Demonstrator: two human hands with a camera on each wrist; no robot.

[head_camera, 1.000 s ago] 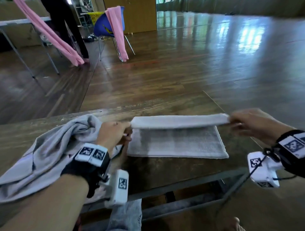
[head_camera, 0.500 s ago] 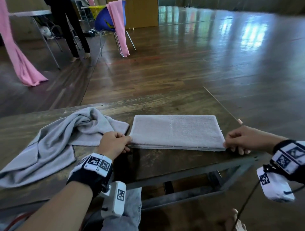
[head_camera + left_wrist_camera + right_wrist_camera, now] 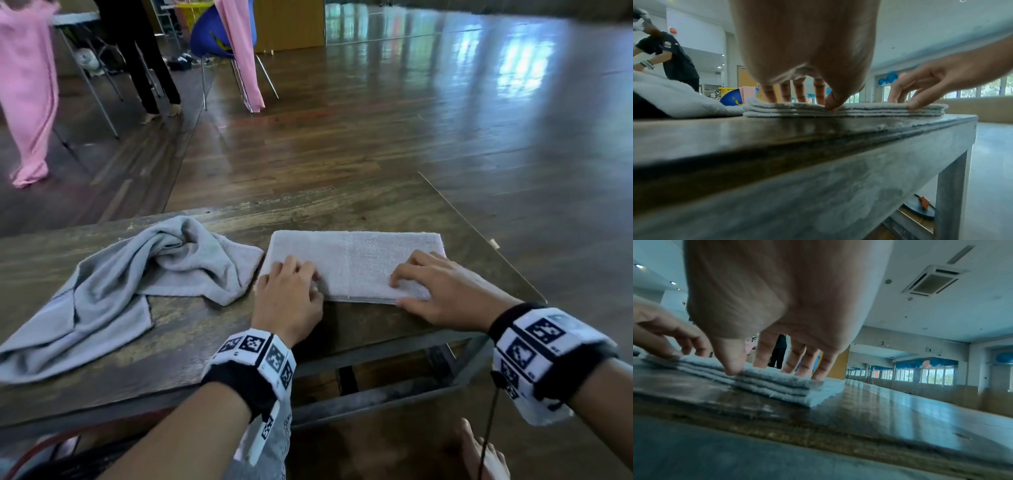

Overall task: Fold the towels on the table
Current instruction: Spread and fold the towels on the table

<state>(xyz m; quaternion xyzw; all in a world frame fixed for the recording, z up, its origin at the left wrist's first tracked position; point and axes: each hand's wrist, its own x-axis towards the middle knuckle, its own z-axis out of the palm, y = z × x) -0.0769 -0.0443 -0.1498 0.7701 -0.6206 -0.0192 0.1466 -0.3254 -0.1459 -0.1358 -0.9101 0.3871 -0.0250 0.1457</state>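
Head view, both hands (image 3: pixel 287 301) (image 3: pixel 445 294) pressing folded towel (image 3: pixel 359 253) on table (image 3: pixel 394 216)

The folded towel (image 3: pixel 356 263) is nubby terry cloth; the crumpled towel (image 3: pixel 137 274) beside it is softer, smoother cloth. The worktop (image 3: pixel 359 212) is worn, scuffed wood with a dull sheen.

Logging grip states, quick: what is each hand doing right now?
Left hand: open, fingers pressing on the folded towel.
Right hand: open, fingers pressing on the same towel.
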